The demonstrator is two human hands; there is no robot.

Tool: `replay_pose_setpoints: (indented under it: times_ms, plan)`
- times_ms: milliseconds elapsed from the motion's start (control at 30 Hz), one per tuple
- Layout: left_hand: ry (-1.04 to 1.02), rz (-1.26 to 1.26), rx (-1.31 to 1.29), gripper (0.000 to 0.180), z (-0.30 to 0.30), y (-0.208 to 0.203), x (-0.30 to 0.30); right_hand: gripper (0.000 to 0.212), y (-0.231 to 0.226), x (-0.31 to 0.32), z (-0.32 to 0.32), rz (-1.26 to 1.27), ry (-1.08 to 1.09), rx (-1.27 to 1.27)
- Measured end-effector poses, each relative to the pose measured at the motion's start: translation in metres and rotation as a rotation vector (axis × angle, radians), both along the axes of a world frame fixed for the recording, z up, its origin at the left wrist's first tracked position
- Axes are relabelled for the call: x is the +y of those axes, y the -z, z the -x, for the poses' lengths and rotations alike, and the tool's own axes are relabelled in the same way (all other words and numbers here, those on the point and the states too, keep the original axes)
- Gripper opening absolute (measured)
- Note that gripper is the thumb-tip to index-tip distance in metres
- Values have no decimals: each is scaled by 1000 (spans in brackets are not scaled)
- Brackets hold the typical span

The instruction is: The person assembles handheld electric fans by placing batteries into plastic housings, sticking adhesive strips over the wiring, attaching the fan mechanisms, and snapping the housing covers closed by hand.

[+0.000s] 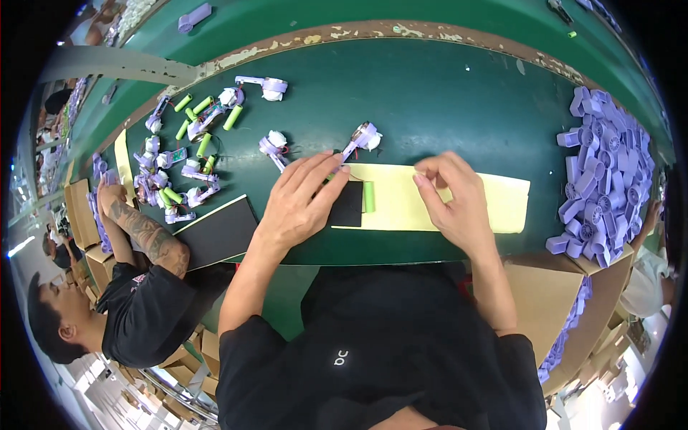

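Note:
My left hand [301, 204] lies over a black pad [350, 208]. Its fingertips pinch the stem end of a small purple fan part with a white motor [362, 137], and a thin red wire shows by the fingers. A green cylindrical battery [369, 196] lies just right of the pad on a pale yellow sheet [487, 208]. My right hand [455, 204] rests on that sheet with thumb and fingers pinched together. Whatever sits in the pinch is too small to make out.
The work surface is a dark green belt [444, 100]. A heap of purple fan housings [605, 179] lies at the right above cardboard boxes [548, 290]. Several green batteries and purple assemblies [188, 154] lie at the left. A co-worker's tattooed arm [147, 233] reaches beside another black pad [218, 233].

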State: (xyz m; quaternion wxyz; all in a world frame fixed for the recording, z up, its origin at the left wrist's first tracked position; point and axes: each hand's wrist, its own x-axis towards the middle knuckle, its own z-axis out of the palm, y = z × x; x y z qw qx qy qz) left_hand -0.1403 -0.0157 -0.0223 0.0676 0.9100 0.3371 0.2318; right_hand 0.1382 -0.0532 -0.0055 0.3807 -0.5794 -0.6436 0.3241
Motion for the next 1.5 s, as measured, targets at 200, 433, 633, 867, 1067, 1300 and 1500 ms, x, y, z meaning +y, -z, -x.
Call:
replay_pose_setpoints:
  times_ms: [200,433,633,867,1067,1300,1500]
  plan:
    - [-121,-20,-137,56,-2,-13,2,29,-19,53,15,-140,-208,-224]
    - [-152,-44,-228,54,-15,-25,10,31,-3,74,-1,-145,-346,-459]
    - [-80,68,-315,47,-57,-46,26,26,-2,26,-45,-93,54,-328]
    - [381,318,-390,30,-254,-63,64,38,46,-18,-36,-163,235,-59]
    - [250,447,38,58,-423,-23,80,39,53,-21,-33,-341,205,-195]
    - [320,100,73,33,-441,29,110,45,52,-18,-35,-394,106,-189]
    - [58,456,-250,41,-279,-54,116,49,44,-17,-32,-189,91,-107]
